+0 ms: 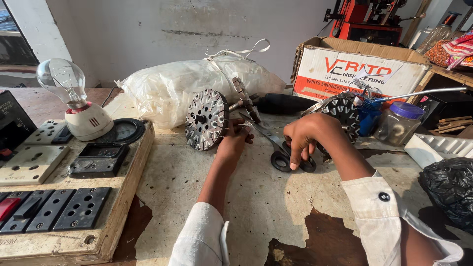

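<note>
The fingers [299, 156] of the right hand [308, 138] curl downward, their tips pressed onto a dark round ring part [285, 161] lying flat on the workbench [256, 197]; whether they pinch it or only press on it cannot be told. The fingers [244, 132] of the left hand [235, 143] are bent around the shaft end of a slotted metal rotor [207, 119], which stands on edge with its toothed face turned toward the camera. A pair of metal pliers [268, 135] lies between the two hands, its jaws toward the rotor.

Behind the rotor sits a white plastic sack [172, 86] tied at the top. Behind the right hand are a second slotted disc [342, 112], a blue bottle [368, 116] and a jar with a purple lid [396, 123], with a cardboard box [359, 64] behind them. On the left, a wooden switchboard [74, 192] carries a clear bulb [64, 79] in a white holder, a round gauge [125, 130] and black sockets. A black bag [451, 189] lies at the far right.
</note>
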`<control>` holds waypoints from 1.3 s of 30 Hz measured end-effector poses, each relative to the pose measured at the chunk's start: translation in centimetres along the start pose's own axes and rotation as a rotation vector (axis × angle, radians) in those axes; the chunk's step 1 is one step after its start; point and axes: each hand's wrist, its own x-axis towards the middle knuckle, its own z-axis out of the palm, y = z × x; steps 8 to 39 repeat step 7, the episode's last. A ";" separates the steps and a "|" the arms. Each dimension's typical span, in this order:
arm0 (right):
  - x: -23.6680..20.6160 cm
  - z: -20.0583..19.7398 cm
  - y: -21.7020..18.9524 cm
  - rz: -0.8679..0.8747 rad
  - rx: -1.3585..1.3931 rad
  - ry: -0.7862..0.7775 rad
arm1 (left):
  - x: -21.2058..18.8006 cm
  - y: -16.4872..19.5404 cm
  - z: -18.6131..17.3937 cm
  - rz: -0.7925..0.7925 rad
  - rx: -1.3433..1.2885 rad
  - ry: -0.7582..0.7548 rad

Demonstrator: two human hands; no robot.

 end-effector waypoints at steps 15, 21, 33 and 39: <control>5.9 0.4 3.1 -0.110 0.146 -0.029 | 0.4 -0.2 -0.9 0.030 -0.119 0.087; 5.9 0.4 3.1 -0.110 0.146 -0.029 | 0.4 -0.2 -0.9 0.030 -0.119 0.087; 5.9 0.4 3.1 -0.110 0.146 -0.029 | 0.4 -0.2 -0.9 0.030 -0.119 0.087; 5.9 0.4 3.1 -0.110 0.146 -0.029 | 0.4 -0.2 -0.9 0.030 -0.119 0.087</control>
